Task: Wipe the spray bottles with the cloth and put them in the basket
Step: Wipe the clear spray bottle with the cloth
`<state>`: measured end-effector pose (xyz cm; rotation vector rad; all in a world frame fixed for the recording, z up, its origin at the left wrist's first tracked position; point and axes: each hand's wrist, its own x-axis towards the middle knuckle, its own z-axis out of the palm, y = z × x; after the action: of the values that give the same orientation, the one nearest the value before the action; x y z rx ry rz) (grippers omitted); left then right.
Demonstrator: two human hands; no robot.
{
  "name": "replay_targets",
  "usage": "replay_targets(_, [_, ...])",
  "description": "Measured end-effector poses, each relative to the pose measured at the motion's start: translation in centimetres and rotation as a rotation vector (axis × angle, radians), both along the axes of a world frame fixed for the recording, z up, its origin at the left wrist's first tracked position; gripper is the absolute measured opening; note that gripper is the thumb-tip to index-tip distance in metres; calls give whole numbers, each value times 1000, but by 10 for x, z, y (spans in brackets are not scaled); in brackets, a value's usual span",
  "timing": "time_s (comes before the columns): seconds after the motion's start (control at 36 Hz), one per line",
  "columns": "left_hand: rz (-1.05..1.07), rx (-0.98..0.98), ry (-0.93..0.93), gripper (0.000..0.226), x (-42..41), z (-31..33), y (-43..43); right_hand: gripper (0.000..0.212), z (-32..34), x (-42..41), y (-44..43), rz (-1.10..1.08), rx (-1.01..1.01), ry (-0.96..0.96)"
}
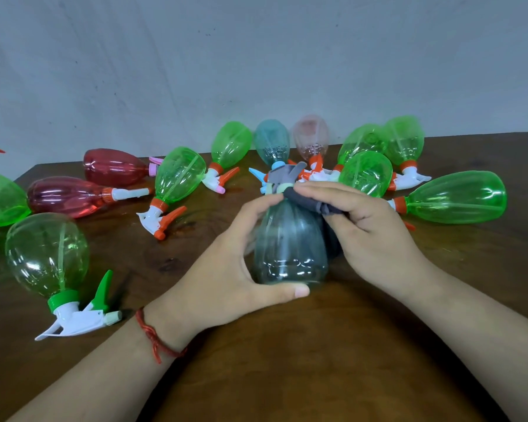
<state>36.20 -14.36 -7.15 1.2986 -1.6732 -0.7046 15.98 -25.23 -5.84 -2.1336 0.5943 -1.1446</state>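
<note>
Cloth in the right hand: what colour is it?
The cloth is dark grey; the head view shows it under the fingers of the right hand.

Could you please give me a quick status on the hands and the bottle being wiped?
Left hand grips the clear bottle. Right hand holds the dark cloth at its neck. Other bottles lie across the table; basket not in view.

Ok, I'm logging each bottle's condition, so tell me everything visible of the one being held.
The held bottle is clear, grey-tinted ribbed plastic, seemingly empty, its grey spray head pointing away, base toward the camera. The left hand grips its body and base; the right hand presses a dark cloth round its neck.
</note>
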Motion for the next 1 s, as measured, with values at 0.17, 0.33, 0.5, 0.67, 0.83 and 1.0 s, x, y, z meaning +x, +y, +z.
replay_targets(0.17, [-13,0,-7,112,4,-1,-1,53,1,0,3,5,-16,-16])
replay_targets(0.33, [58,-29,-27,112,3,-2,-3,59,0,-2,5,26,-167,45])
replay_targets(0.5, [203,-52,75,105,10,-2,-8,55,0,-6,12,133,-272,89])
replay_targets(0.67, [286,-74,170,103,15,-1,-12,49,-3,-4,11,198,-355,162])
replay_targets(0.83, [273,-51,202,105,17,0,-11,55,-5,-4,11,180,-246,104])
replay_targets(1.0, [243,-62,190,98,14,3,-9,56,-2,-1,9,120,-49,28])
